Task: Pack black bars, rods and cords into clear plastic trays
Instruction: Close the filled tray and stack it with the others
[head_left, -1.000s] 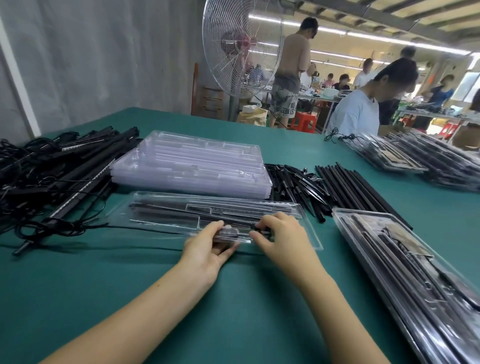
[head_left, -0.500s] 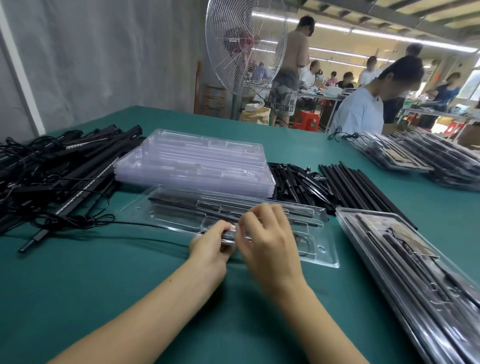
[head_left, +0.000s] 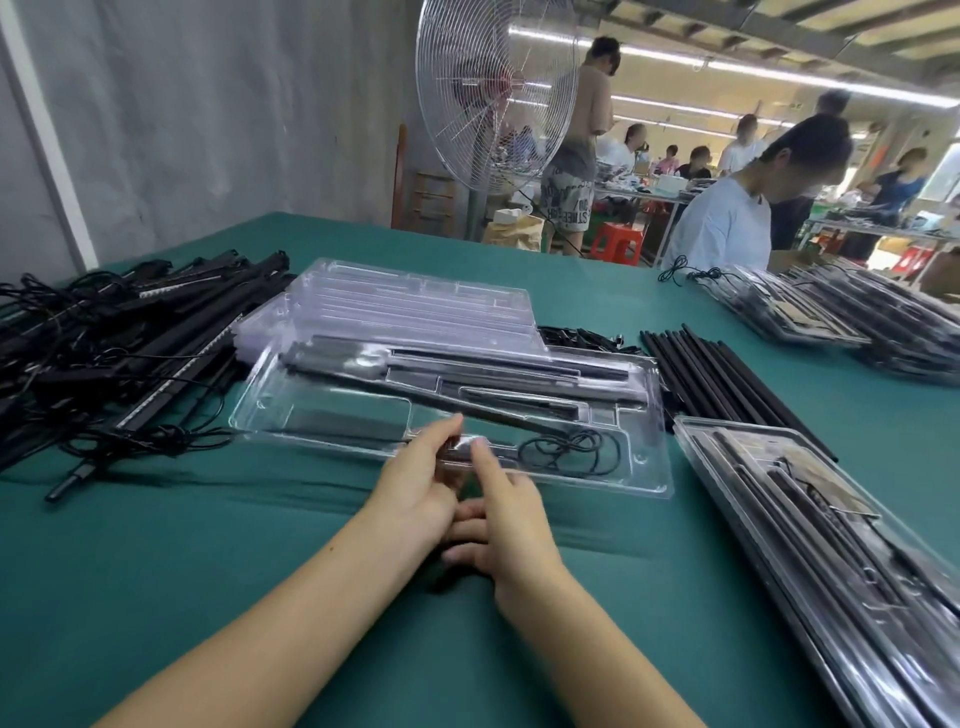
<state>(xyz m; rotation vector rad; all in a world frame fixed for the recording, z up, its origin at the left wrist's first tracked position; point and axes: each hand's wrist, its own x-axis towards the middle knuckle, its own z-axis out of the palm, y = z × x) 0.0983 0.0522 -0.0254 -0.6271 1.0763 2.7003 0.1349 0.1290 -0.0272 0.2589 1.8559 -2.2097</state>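
A clear plastic tray (head_left: 652, 470) lies in front of me on the green table, its near edge raised a little. Long black bars (head_left: 467, 366) sit in its slots and a coiled black cord (head_left: 571, 452) lies in its right compartment. My left hand (head_left: 415, 486) pinches the tray's near edge at the middle. Close beside it, my right hand (head_left: 506, 525) lays its index finger on the same edge, with its other fingers curled underneath.
A stack of empty clear trays (head_left: 415, 301) stands behind it. Black bars with tangled cords (head_left: 130, 338) are heaped at the left, loose black rods (head_left: 727, 374) at the right. Packed trays (head_left: 831, 561) lie near right, more (head_left: 831, 317) beyond. A fan (head_left: 493, 93) and people stand behind.
My hands have drawn together at the tray's near edge and the tray has come nearer and tipped up. The coiled cord now shows in its right compartment.
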